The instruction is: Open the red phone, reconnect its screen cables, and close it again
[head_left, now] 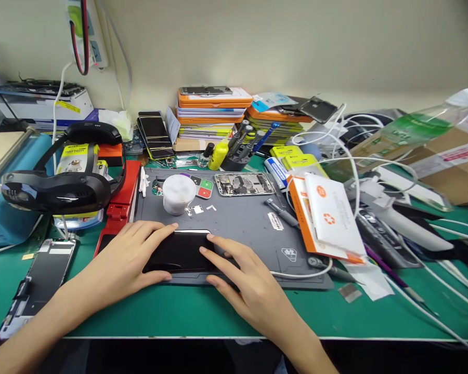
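At 8 o'clock over the mat (237,221): phone (183,253), dark glass up, long axis from 9 to 3 o'clock. Cannot tell whether flat or slightly raised.

Left hand (128,254): grasping the 9 o'clock end, thumb at the near edge, fingers at the far edge. Right hand (253,280): at the 3 o'clock end, fingertips on the far corner and glass, thumb by the near edge; cannot tell whether gripping or merely steadying.

From the phone: cup (178,196) at 12 o'clock, opened phone (245,184) between 1 and 2 o'clock.

Step in hand, as judged: steadying the phone. For the next move: apply even pressure along the edges; avoid the cup and loose parts (197,209).
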Demonstrator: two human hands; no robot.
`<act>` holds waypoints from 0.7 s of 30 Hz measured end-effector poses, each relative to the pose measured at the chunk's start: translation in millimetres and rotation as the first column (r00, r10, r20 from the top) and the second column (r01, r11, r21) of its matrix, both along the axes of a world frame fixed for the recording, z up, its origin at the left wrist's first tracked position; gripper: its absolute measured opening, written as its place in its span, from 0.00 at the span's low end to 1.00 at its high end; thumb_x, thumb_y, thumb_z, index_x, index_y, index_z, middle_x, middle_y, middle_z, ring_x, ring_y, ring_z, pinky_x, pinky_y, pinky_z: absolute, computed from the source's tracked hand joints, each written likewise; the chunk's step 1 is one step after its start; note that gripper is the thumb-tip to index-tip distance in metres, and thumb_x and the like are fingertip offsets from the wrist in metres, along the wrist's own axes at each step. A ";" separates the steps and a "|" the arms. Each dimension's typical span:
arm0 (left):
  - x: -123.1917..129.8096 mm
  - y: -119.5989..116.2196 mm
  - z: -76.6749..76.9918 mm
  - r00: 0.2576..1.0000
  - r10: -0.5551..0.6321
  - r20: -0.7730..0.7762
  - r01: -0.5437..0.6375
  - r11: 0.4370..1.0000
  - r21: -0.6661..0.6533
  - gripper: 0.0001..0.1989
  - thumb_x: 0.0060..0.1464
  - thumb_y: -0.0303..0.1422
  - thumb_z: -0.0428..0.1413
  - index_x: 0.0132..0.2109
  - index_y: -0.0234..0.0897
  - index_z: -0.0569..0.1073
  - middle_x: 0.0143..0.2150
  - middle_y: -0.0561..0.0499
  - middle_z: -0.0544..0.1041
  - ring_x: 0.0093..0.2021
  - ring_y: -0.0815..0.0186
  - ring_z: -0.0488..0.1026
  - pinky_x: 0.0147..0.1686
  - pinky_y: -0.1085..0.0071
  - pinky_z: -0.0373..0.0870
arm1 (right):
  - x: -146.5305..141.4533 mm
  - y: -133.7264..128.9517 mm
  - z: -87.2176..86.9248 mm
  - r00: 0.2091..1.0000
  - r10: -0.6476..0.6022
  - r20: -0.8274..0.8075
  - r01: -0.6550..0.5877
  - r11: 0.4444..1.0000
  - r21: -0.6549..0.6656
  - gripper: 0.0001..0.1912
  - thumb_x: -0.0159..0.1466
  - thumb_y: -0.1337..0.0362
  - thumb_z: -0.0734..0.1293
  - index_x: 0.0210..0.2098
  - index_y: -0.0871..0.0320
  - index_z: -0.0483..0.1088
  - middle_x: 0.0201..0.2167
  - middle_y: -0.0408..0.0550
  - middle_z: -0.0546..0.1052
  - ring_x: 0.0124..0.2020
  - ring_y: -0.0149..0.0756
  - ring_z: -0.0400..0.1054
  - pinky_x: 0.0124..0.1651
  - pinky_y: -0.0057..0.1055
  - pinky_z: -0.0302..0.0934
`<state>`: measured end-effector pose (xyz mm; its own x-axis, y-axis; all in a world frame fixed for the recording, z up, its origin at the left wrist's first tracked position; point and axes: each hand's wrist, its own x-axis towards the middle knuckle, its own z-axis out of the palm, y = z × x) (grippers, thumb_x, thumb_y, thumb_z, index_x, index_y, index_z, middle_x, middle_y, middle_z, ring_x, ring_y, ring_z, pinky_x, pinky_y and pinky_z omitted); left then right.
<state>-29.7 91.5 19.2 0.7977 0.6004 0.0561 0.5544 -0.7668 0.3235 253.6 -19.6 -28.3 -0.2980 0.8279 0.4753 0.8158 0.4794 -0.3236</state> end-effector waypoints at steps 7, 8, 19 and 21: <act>-1.2 -0.6 0.5 1.000 0.011 0.022 -0.010 1.000 -0.019 0.41 0.64 0.46 0.67 0.77 0.47 0.59 0.70 0.42 0.73 0.68 0.49 0.72 0.66 0.50 0.73 | -0.7 0.8 -1.1 0.999 0.005 -0.052 -0.004 1.000 0.010 0.23 0.77 0.64 0.68 0.70 0.53 0.70 0.67 0.57 0.76 0.66 0.47 0.74 0.64 0.47 0.77; -1.3 -0.6 0.5 1.000 0.010 0.025 -0.010 1.000 -0.017 0.41 0.64 0.45 0.67 0.77 0.47 0.59 0.70 0.42 0.73 0.68 0.49 0.72 0.66 0.51 0.73 | -0.9 0.9 -1.0 0.998 0.006 -0.057 -0.005 1.000 0.021 0.22 0.76 0.64 0.68 0.69 0.53 0.71 0.67 0.57 0.76 0.66 0.47 0.74 0.63 0.46 0.78; -1.5 -1.0 1.5 1.000 0.005 0.021 -0.005 1.000 -0.022 0.40 0.65 0.45 0.67 0.76 0.46 0.60 0.71 0.42 0.72 0.69 0.49 0.72 0.67 0.50 0.72 | -3.2 -1.0 -5.4 0.983 -0.092 -0.161 0.094 0.996 0.006 0.29 0.77 0.64 0.67 0.75 0.51 0.60 0.66 0.57 0.75 0.67 0.46 0.73 0.66 0.47 0.76; -1.0 -0.7 2.0 1.000 0.000 0.018 0.001 1.000 -0.029 0.39 0.66 0.45 0.67 0.76 0.46 0.60 0.71 0.42 0.72 0.69 0.49 0.71 0.67 0.50 0.72 | -3.9 -1.1 -6.7 0.978 -0.118 -0.170 0.118 0.993 -0.008 0.31 0.77 0.63 0.67 0.76 0.51 0.58 0.66 0.57 0.75 0.67 0.46 0.73 0.65 0.46 0.77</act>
